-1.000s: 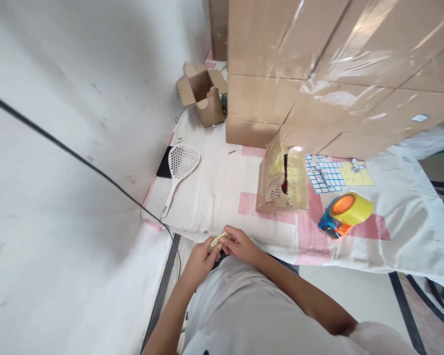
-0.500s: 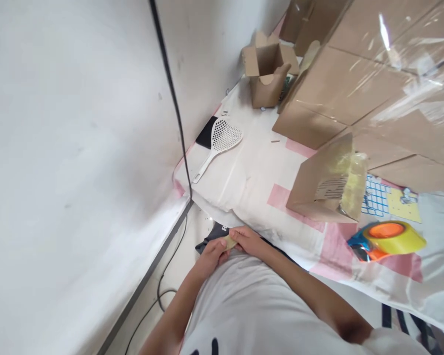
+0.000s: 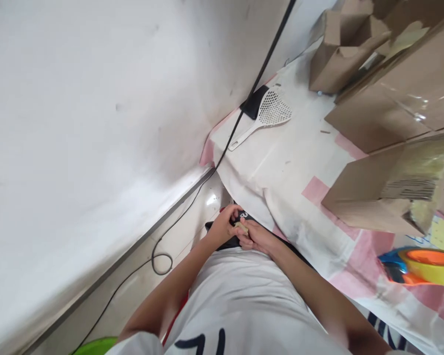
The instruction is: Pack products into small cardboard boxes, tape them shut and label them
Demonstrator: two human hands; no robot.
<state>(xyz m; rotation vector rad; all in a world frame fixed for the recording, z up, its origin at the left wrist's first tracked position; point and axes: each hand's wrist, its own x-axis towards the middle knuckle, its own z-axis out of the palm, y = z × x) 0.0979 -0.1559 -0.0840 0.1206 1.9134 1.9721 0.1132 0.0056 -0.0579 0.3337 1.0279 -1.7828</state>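
Close to my waist, my left hand and my right hand meet around a small yellowish-tan strip or crumpled piece, whose exact kind I cannot make out. My right fingers are closed on it from the right. The left hand curls in from the other side, its thumb at the piece and its upper fingers bent above it. Part of the piece is hidden by the fingers. Below the hands is dark cloth with white lettering.
A white slotted skimmer lies on the cloth-covered table by a black flat object. Cardboard boxes stand right, near a yellow tape roll. A black cable runs down the wall to the floor.
The view has shifted, so the table things appear farther right. My left hand has moved up around the piece with its fingers more curled, and the right hand has turned under it.
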